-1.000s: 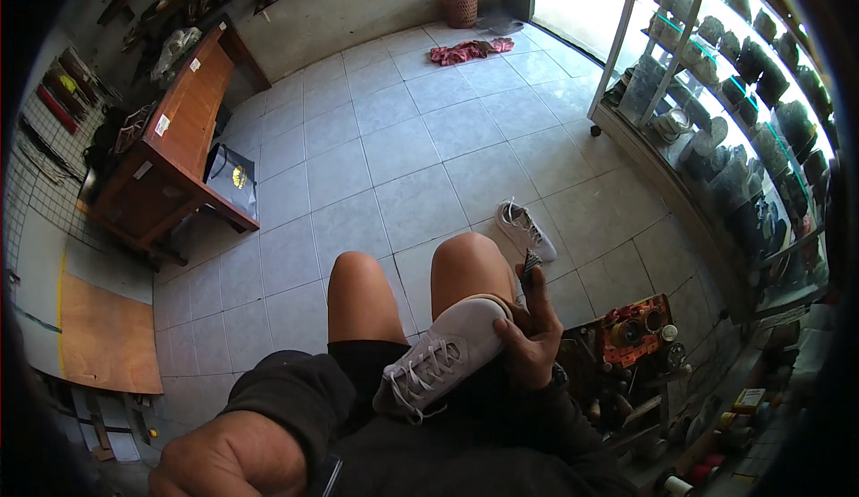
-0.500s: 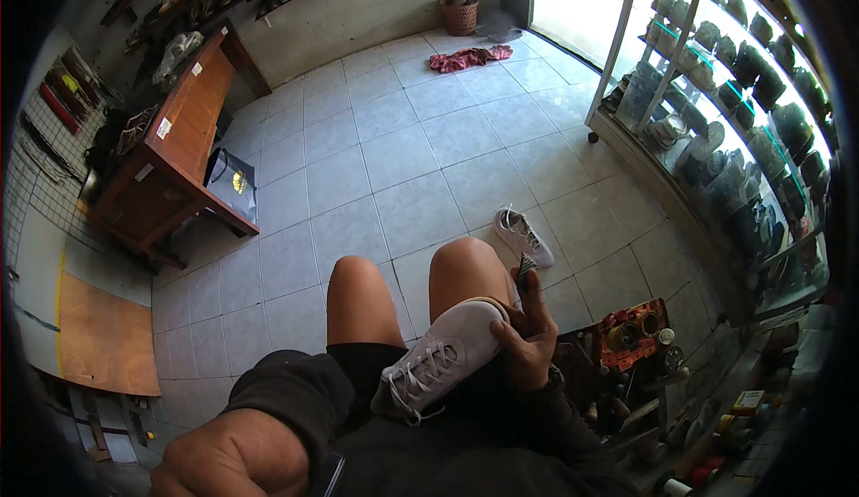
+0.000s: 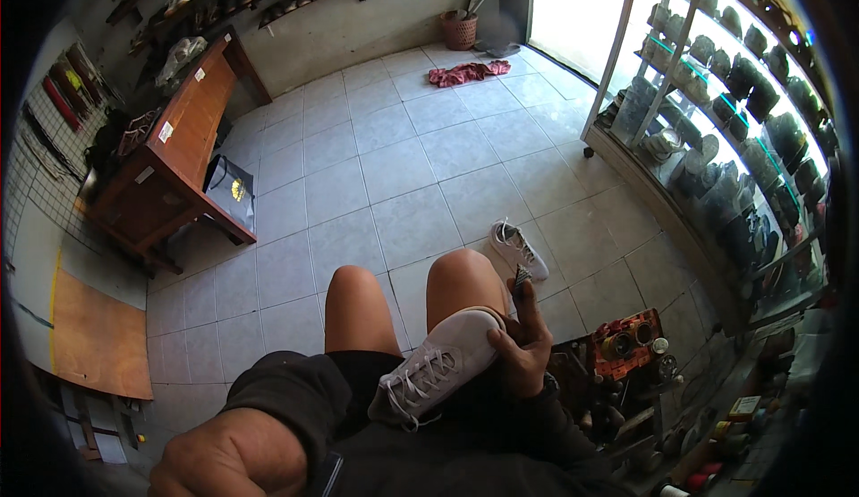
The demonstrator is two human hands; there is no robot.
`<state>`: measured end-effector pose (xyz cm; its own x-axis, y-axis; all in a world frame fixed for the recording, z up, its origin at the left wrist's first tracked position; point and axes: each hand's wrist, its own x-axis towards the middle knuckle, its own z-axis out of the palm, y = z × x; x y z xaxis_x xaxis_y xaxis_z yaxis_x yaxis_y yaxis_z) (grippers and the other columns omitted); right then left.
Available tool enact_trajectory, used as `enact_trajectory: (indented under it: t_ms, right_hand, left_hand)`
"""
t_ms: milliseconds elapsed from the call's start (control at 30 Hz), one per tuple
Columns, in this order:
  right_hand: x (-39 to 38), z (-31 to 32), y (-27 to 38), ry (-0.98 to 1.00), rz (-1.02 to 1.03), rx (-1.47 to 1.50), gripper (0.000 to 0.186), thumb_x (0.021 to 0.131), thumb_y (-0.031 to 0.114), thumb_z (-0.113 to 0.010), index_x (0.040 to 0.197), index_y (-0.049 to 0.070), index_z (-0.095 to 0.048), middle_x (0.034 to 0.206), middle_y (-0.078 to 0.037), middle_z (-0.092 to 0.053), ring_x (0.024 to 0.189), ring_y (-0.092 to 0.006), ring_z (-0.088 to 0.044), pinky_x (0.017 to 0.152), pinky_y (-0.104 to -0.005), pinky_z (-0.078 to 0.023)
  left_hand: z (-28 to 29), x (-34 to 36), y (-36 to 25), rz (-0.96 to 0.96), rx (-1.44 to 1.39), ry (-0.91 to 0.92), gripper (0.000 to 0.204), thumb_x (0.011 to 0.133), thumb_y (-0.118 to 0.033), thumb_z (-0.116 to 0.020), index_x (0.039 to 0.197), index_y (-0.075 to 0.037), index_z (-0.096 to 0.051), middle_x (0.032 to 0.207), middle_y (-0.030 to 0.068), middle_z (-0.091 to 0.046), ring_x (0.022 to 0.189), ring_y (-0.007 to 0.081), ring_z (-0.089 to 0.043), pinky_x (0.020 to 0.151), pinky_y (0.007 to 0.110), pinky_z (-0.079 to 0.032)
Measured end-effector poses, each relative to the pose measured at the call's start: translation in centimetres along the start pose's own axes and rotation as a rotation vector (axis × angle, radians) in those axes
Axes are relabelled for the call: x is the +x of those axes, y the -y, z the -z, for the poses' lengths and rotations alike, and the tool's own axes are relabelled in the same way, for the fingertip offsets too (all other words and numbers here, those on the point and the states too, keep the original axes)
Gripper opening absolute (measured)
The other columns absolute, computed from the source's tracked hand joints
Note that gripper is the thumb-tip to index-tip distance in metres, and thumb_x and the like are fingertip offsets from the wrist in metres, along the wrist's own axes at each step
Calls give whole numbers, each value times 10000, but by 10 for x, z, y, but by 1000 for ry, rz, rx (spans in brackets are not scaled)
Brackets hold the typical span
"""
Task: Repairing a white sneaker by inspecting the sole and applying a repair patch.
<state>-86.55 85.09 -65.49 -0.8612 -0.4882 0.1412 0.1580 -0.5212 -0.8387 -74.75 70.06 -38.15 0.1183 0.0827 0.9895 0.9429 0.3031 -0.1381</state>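
A white lace-up sneaker [image 3: 438,363] rests on my lap, its toe pointing up and to the right. My right hand [image 3: 526,349] grips it at the toe, thumb on the edge of the upper, other fingers largely hidden behind it. A small dark piece with a light pattern [image 3: 522,274] shows at the tip of my raised index finger. Low at the left edge of the picture, my left hand [image 3: 231,454] is bent and looks closed, away from the sneaker. Its fingertips are out of sight, so anything in them is hidden. Another white sneaker [image 3: 518,248] lies on the floor past my right knee.
An orange-red tray [image 3: 626,340] of tools and round tins sits at my right, near thread spools [image 3: 744,406]. A glass cabinet [image 3: 707,139] of shoes stands beyond. At left is a wooden desk [image 3: 183,139]; a red cloth [image 3: 467,74] lies on the tiles.
My view has shifted slightly. The sneaker on my lap stays in my right hand's grip, and both hands hold nearly the same pose.
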Motion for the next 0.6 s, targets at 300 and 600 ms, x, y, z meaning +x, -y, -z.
enact_trajectory:
  t_ms: [300,600]
  right_hand:
    - [0,-3,3,5,-16,22,883,906,-62,-716,1639,-53,-223,1658,-238,-351,1277,-354,-632,1071,-442,-509]
    - [1,-3,0,20,21,-4,875,901,-42,-735,1632,-51,-254,1653,-249,-355,1275,-362,-633,1073,-444,-510]
  left_hand:
    - [1,8,0,-77,-13,-1,241,933,13,-605,733,-79,-506,665,-11,-535,465,92,-572,438,260,-471]
    - [4,15,-1,-112,7,-3,243,920,25,-619,728,-73,-507,642,-12,-535,458,93,-570,431,257,-459]
